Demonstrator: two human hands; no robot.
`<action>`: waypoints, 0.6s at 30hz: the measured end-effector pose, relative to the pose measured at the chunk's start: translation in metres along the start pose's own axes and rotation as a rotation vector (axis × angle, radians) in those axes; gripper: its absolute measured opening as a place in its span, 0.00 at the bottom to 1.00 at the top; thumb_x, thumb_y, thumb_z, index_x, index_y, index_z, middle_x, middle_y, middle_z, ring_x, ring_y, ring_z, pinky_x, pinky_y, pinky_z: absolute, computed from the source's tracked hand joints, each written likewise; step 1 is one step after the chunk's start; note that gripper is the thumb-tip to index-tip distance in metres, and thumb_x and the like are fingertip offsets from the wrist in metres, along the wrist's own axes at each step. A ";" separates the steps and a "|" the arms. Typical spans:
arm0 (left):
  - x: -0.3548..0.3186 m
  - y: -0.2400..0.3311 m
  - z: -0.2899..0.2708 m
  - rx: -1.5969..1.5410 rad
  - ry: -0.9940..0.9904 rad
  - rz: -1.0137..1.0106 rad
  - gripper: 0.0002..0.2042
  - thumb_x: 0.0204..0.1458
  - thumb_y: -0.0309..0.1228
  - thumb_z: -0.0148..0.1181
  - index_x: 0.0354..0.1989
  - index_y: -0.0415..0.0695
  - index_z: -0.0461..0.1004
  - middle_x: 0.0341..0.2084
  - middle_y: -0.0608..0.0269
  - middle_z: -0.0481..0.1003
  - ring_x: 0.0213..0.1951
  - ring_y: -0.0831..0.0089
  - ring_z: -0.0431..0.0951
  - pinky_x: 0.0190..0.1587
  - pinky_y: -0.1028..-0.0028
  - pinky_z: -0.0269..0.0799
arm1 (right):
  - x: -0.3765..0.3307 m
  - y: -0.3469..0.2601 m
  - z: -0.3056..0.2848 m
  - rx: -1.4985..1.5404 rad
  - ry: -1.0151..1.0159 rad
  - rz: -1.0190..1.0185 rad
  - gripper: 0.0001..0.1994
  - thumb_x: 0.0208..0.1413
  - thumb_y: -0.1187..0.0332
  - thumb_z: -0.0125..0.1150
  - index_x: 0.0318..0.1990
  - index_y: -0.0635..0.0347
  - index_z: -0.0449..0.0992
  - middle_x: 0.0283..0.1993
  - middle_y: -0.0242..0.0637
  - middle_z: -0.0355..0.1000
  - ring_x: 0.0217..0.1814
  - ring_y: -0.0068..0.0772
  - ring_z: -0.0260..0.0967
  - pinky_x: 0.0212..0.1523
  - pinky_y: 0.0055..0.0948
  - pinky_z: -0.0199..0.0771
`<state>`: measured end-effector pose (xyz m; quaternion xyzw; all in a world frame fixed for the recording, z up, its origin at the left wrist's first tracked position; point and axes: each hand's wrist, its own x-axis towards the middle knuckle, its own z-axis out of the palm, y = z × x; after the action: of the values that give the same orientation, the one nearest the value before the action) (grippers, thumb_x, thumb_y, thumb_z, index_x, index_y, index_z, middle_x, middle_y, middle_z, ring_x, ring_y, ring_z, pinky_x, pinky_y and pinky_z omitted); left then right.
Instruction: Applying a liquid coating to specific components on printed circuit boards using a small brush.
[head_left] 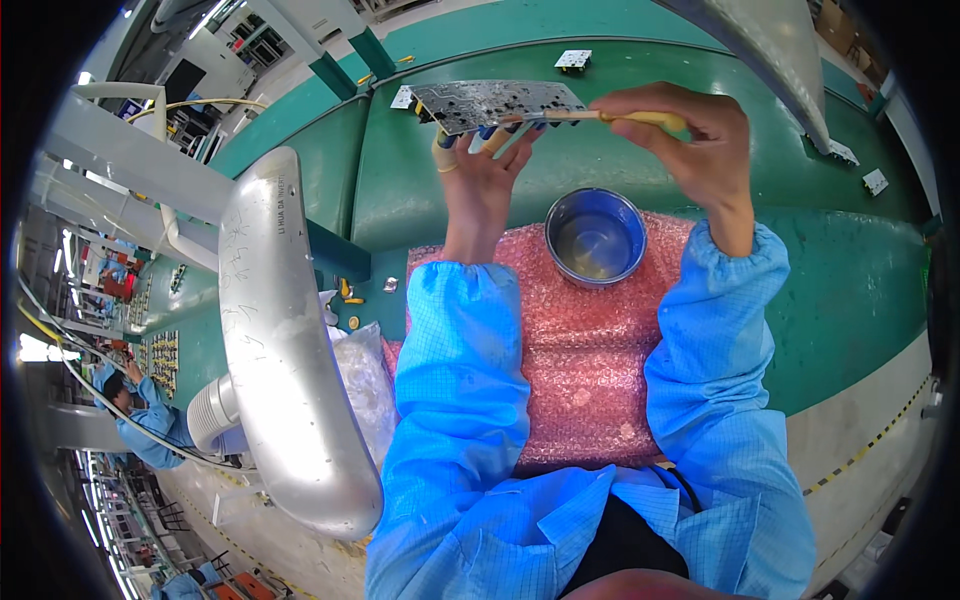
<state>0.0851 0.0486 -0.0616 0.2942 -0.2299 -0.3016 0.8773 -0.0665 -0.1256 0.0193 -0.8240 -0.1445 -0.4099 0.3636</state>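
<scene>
My left hand (478, 190), with pale covers on some fingertips, holds up a circuit board (500, 103) from below. The board is tilted, its silvery face with dark spots toward me, and components stick out at its edge. My right hand (705, 135) is closed round the yellow handle of a slim brush (655, 119). The brush's far end lies along the board's near right edge; whether its tip touches is hard to tell. Below and between my hands, a blue-rimmed metal bowl (562, 262) with clear liquid stands on pink bubble wrap (590, 370).
A big silver duct hood (290, 340) stands close to my left arm, and another hood (775, 60) hangs at upper right. More boards lie on the green bench (440, 220), such as one board (573, 60) at the back. A clear plastic bag (365, 385) lies beside the wrap.
</scene>
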 end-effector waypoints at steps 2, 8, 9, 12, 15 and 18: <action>0.001 0.000 -0.003 0.005 -0.002 -0.010 0.32 0.56 0.53 0.49 0.62 0.44 0.55 0.57 0.46 0.64 0.54 0.44 0.70 0.52 0.65 0.70 | 0.002 -0.003 0.006 0.008 0.099 0.010 0.11 0.48 0.79 0.65 0.41 0.60 0.81 0.39 0.37 0.79 0.39 0.26 0.77 0.41 0.23 0.76; -0.001 -0.013 0.005 0.028 -0.069 -0.054 0.29 0.58 0.49 0.49 0.62 0.45 0.55 0.56 0.45 0.64 0.53 0.44 0.71 0.51 0.65 0.71 | 0.006 -0.010 0.018 0.020 0.091 -0.006 0.11 0.47 0.80 0.65 0.41 0.64 0.80 0.38 0.40 0.79 0.40 0.29 0.77 0.41 0.24 0.77; 0.000 -0.009 0.004 0.018 -0.028 -0.056 0.28 0.58 0.49 0.49 0.62 0.46 0.55 0.56 0.46 0.64 0.53 0.44 0.71 0.51 0.65 0.71 | 0.006 -0.010 0.016 0.044 0.033 -0.071 0.11 0.47 0.81 0.65 0.41 0.64 0.80 0.39 0.40 0.79 0.40 0.29 0.77 0.41 0.23 0.77; 0.001 -0.008 -0.002 0.039 -0.003 -0.053 0.28 0.58 0.49 0.49 0.61 0.47 0.56 0.55 0.46 0.65 0.53 0.45 0.72 0.52 0.65 0.71 | 0.002 -0.011 0.000 0.054 0.018 -0.068 0.11 0.47 0.82 0.64 0.40 0.64 0.81 0.39 0.41 0.79 0.40 0.29 0.77 0.40 0.24 0.77; 0.003 -0.013 -0.003 0.097 -0.019 -0.051 0.27 0.58 0.50 0.50 0.61 0.47 0.57 0.54 0.47 0.66 0.52 0.46 0.72 0.52 0.65 0.71 | 0.007 -0.015 0.019 0.037 0.234 -0.132 0.11 0.46 0.82 0.65 0.39 0.64 0.81 0.38 0.42 0.79 0.40 0.30 0.77 0.40 0.24 0.78; 0.003 -0.018 -0.003 0.096 -0.050 -0.083 0.26 0.58 0.50 0.49 0.59 0.46 0.58 0.54 0.46 0.65 0.52 0.47 0.72 0.53 0.63 0.70 | 0.009 -0.017 0.031 -0.013 0.160 -0.204 0.11 0.45 0.82 0.65 0.39 0.65 0.81 0.38 0.43 0.79 0.39 0.33 0.78 0.39 0.26 0.79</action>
<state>0.0817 0.0364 -0.0743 0.3377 -0.2538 -0.3336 0.8428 -0.0525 -0.0916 0.0217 -0.7719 -0.1953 -0.5102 0.3250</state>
